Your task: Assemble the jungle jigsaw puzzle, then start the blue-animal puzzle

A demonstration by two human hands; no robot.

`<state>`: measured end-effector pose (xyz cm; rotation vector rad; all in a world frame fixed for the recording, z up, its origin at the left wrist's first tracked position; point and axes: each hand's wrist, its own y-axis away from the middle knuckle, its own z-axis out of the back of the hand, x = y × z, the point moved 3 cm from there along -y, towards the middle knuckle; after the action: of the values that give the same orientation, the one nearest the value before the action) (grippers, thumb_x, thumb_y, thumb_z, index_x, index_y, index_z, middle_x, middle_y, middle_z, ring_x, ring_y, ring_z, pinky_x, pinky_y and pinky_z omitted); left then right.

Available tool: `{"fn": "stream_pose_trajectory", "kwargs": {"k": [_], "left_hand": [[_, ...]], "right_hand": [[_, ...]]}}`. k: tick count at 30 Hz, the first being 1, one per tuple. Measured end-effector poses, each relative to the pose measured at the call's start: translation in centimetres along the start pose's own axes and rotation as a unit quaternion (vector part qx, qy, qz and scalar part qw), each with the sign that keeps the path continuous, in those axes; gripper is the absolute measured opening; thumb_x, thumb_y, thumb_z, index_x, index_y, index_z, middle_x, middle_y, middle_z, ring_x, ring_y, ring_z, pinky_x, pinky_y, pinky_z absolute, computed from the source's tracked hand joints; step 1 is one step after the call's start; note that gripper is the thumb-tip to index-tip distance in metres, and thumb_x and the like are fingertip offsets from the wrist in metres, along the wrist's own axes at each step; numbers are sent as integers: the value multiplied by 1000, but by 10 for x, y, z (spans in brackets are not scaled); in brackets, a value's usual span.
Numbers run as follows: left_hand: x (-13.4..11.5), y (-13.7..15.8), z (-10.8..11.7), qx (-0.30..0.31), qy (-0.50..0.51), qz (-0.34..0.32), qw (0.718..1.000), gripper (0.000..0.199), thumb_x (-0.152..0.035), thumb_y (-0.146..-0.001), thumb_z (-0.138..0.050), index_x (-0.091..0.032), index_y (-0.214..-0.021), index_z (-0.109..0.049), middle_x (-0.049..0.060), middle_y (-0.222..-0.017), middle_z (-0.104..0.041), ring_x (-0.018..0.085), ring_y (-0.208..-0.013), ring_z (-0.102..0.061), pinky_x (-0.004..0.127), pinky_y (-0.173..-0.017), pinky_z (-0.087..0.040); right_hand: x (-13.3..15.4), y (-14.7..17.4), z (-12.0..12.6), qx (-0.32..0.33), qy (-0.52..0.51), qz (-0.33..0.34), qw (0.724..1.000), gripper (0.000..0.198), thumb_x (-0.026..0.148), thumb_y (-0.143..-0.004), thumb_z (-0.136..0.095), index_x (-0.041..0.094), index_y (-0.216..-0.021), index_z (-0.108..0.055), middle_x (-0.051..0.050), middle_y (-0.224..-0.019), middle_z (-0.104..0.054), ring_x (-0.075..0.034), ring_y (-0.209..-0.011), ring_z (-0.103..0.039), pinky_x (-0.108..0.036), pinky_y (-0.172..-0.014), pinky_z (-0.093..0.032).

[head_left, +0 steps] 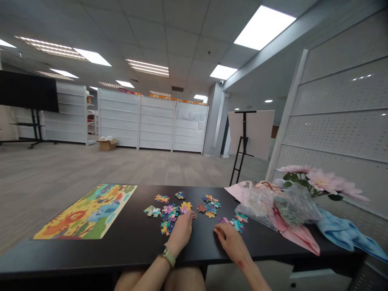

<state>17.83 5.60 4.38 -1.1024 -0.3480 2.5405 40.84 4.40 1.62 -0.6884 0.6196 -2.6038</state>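
Note:
Colourful jigsaw pieces (170,211) lie in loose clusters on the black table. My left hand (181,229), with a watch on its wrist, is beside the middle cluster, its fingers closed on a small jigsaw piece (194,216) whose edge peeks out at the fingertips. A yellow and purple piece (185,207) lies just beyond that hand. My right hand (229,239) is pinched, with a sliver of an orange jigsaw piece (216,230) showing at its fingertips. Beside it are purple and teal pieces (237,225). Further back is another group of pieces (209,206).
A bright animal picture sheet (87,212) lies on the left of the table (130,246). Clear plastic bags (257,202), pink cloth (298,238), a blue cloth (348,230) and pink flowers (324,180) crowd the right end. An easel board (257,133) stands beyond.

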Motion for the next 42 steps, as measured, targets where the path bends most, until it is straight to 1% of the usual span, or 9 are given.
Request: {"fn": "stream_pose_trajectory", "kwargs": {"k": [8,14,20,23,27,32,35,38,42], "left_hand": [[39,-15,31,-66,-35,81,994,32,-11,-97,-39,-16,-118,-63,10,-92,-76,22,-89,-72,26,-75,-47],[59,21,85,-131,-68,93,985,35,-30,-103,-31,-27,-121,-61,7,-108,-75,24,-98,-71,30,-82,-49],[119,59,113,-174,-56,55,982,30,-37,-98,-36,-29,-102,-65,2,-92,-78,24,-85,-75,29,-74,-55],[136,65,106,-164,-40,22,985,29,-36,-95,-39,-30,-105,-66,2,-100,-78,24,-93,-75,30,-81,-57],[141,66,91,-39,-71,-41,996,29,-28,-87,-51,-34,-107,-71,2,-115,-76,24,-107,-71,30,-95,-56],[138,57,85,4,-165,-29,986,42,-16,-75,-58,-35,-110,-73,6,-115,-74,29,-116,-64,39,-97,-54],[122,45,53,20,-194,-16,981,47,-16,-74,-61,-40,-113,-72,3,-119,-73,31,-121,-60,42,-93,-53],[98,34,8,47,-170,-34,984,49,-31,-78,-71,-46,-124,-65,-1,-136,-65,35,-130,-53,51,-108,-40],[76,31,-13,54,-171,-21,984,47,-48,-82,-70,-44,-128,-63,1,-145,-58,37,-133,-50,58,-111,-33]], "right_hand": [[3,-2,2,5,-7,16,1000,23,24,-94,-47,24,-95,-70,-7,-96,-73,-24,-93,-66,-39,-88,-52],[2,1,3,1,-3,15,1000,23,22,-94,-48,25,-95,-71,-7,-97,-73,-25,-94,-66,-39,-87,-52],[24,-19,-4,-7,-19,35,999,25,22,-94,-49,25,-106,-70,-9,-111,-71,-27,-106,-65,-44,-100,-47],[44,-59,-27,47,-40,30,998,37,12,-94,-40,22,-113,-69,-9,-121,-69,-23,-117,-60,-39,-104,-45],[53,-129,-60,128,-31,-18,991,33,9,-91,-48,19,-112,-71,-9,-119,-70,-24,-119,-60,-38,-106,-43],[47,-182,-97,294,-30,-95,950,20,28,-90,-70,15,-105,-68,-5,-105,-70,-20,-93,-68,-39,-84,-57],[53,-189,-110,376,-39,-128,917,24,33,-96,-63,14,-110,-64,-4,-102,-69,-16,-82,-68,-33,-72,-59],[61,-191,-104,375,-55,-129,916,17,29,-95,-65,13,-102,-65,-1,-90,-69,-13,-73,-67,-28,-65,-57],[62,-181,-60,248,-51,-101,962,5,14,-90,-60,16,-93,-65,1,-80,-68,-13,-69,-65,-24,-64,-49]]}}
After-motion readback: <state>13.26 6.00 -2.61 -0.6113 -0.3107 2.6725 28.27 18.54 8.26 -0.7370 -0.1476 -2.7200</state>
